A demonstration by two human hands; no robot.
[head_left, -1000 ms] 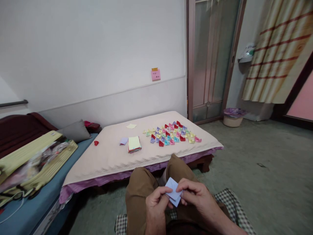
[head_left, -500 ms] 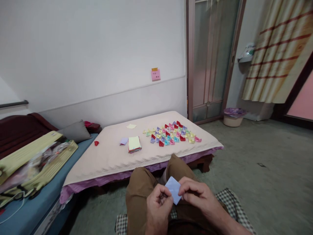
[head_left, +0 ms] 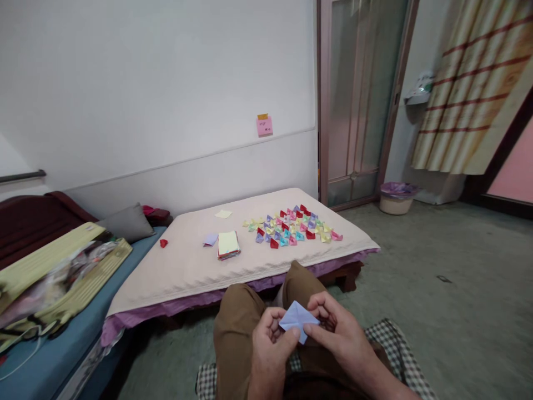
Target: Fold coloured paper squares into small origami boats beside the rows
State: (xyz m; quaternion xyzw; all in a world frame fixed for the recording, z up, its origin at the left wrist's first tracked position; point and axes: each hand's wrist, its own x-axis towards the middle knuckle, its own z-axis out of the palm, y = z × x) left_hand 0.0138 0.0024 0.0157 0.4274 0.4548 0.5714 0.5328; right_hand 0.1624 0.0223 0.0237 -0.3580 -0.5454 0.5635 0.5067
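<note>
Short of the mattress [head_left: 187, 272], over the lap, left hand [head_left: 268, 347] and right hand [head_left: 337, 333] each had thumb and fingers closed on a folded blue paper [head_left: 297, 319]. A clean crease probably needed matched edges and even pressure. On the mattress lay a paper stack [head_left: 229, 245], and beyond it folded pieces [head_left: 293, 226].

Scene is being lit softly, evenly; striped beige curtain [head_left: 470, 83] is being bent by edge distortion; pale blue folded paper [head_left: 297, 321] is being rendered sharp.
</note>
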